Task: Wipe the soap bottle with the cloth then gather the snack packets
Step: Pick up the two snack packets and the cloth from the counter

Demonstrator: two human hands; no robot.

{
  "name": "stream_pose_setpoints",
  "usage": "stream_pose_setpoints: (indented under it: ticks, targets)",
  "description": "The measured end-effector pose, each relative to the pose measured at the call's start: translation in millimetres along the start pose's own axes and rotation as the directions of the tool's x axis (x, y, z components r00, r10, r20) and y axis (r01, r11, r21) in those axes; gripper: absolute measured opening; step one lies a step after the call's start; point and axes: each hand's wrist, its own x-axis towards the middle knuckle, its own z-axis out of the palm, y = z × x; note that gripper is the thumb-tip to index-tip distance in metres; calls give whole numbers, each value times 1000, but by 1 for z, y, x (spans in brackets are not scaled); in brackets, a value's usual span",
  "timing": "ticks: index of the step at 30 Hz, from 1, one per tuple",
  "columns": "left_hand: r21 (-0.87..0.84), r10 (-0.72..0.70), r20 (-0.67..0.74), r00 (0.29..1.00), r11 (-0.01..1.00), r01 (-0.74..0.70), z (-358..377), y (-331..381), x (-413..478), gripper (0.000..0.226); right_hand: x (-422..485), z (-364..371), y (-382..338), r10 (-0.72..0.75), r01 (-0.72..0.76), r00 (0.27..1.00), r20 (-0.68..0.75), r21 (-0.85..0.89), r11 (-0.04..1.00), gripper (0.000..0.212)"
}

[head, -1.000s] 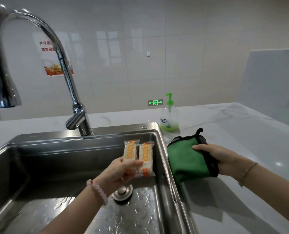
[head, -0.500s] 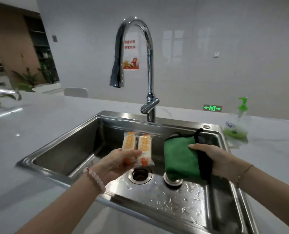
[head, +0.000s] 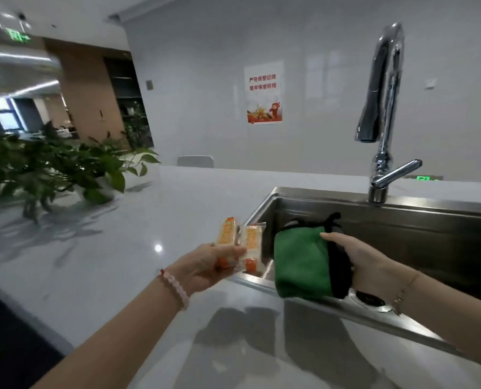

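Nearest the camera, two bare forearms reach out over the pale grey glossy tabletop, their shadows falling on its near edge. The left hand, with a pink beaded bracelet at the wrist, pinches two small clear-wrapped snack packets with orange print between thumb and fingers — they stand side by side, upright, held in the air above the tabletop just at the left rim of the stainless steel sink. The right hand, a thin gold chain bracelet on its wrist, is closed around a folded green microfibre cloth with black trim; the thumb lies across the top and the fingers are hidden behind the fabric. The cloth hangs over the sink's near rim, close beside the packets but not touching them. A round drain shows in the basin just below the right wrist. At the sink's far edge rises a tall curved chrome tap. Towards the tabletop's far left corner sit leafy green potted plants — and on the grey wall behind hangs a white poster with red lettering.
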Motion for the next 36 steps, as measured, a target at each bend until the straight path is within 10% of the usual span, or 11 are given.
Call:
stream_pose_setpoints:
  ticks: [12, 19, 29, 36]
  targets:
    - [-68, 38, -143, 989, 996, -48, -209, 39, 2, 45, 82, 213, 34, 28, -24, 996, 90, -40, 999, 23]
    - [-50, -9, -180, 984, 999, 0, -313, 81, 64, 27, 165, 310, 44, 68, -70, 995, 66, 24, 997, 21]
    - [237, -66, -169, 983, 966, 105, -427, 134, 138, 63, 240, 409, 60, 91, -78, 993, -78, 151, 985, 35]
    - [414, -109, -179, 978, 893, 175, -480, 153, 170, 47, 269, 465, 74, 90, -75, 978, -186, 86, 993, 35]
